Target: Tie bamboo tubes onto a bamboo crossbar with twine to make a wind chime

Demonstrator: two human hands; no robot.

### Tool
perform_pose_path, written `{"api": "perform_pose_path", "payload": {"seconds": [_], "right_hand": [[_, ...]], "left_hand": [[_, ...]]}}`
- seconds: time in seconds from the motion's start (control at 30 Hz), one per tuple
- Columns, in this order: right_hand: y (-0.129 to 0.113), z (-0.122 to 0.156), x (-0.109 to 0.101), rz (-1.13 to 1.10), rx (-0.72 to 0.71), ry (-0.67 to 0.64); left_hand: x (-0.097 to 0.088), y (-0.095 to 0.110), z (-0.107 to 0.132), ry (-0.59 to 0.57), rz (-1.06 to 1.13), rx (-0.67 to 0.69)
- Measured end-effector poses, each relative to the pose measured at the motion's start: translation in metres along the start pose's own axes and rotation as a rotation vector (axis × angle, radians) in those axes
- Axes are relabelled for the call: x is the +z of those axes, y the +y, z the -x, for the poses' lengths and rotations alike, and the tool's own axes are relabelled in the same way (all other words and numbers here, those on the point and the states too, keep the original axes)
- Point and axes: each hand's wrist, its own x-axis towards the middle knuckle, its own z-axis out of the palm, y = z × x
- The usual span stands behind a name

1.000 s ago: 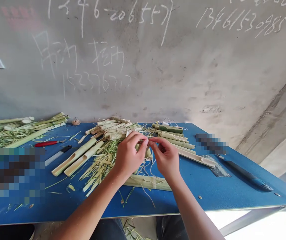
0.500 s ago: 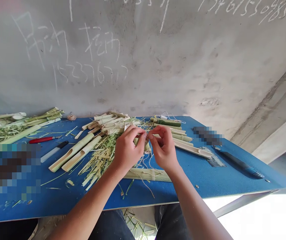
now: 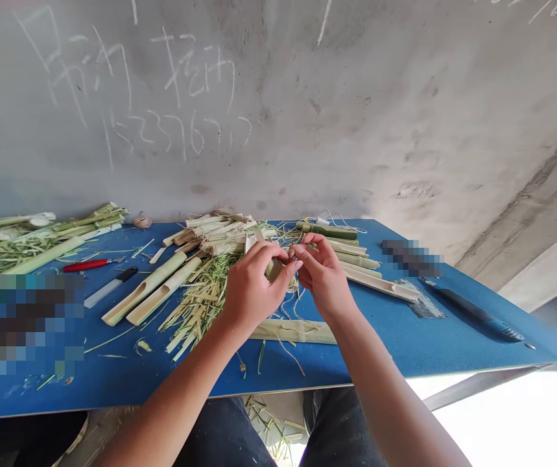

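From here my view takes in a concrete wall [image 3: 278, 110] scrawled with chalk digits and characters, and below it the blue desk [image 3: 395, 347] running across the frame. A green heap of bamboo stalks [image 3: 39, 237] sits at the far left of the desk, and a tied-looking mass of pale bamboo strips [image 3: 214, 233] lies at the back centre. Green-skinned bamboo slats [image 3: 327, 230] lie back right. Nearer me are two split bamboo tubes [image 3: 144, 290], a loose litter of shavings [image 3: 193, 311], and a flat bamboo strip [image 3: 292, 332] just below the hands. A red-handled knife [image 3: 86, 264] and a short blade [image 3: 110, 288] lie left of the tubes; a dark blue-handled tool [image 3: 473, 308] lies off to the right.

Both hands are clenched, close together above the desk. My left hand [image 3: 253, 285] curls round a short bamboo piece [image 3: 274, 269], and my right hand [image 3: 324, 275] pinches at its tip, where thin twine [image 3: 290, 310] hangs down. I can't tell whether the right fingers have bamboo or twine.
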Motion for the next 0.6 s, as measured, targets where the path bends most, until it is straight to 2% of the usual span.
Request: {"api": "perform_pose_path", "payload": {"seconds": [0.2,0.3,0.43,0.6], "right_hand": [[-0.0023,-0.0007,-0.0009,0.039,-0.022,-0.039],[-0.0015,-0.0013,-0.0018,0.088,-0.034,-0.032],[0.0002,-0.0017,-0.0018,0.159,-0.062,-0.008],[0.0022,-0.0033,-0.0037,0.194,-0.109,0.026]], "left_hand": [[-0.0047,-0.0012,-0.0044,-0.014,0.016,-0.068],[-0.0060,-0.0024,-0.0046,-0.012,-0.030,0.008],[-0.0069,-0.0011,-0.0047,0.031,-0.203,0.096],[-0.0090,0.0005,-0.0040,-0.020,-0.262,0.148]]}}
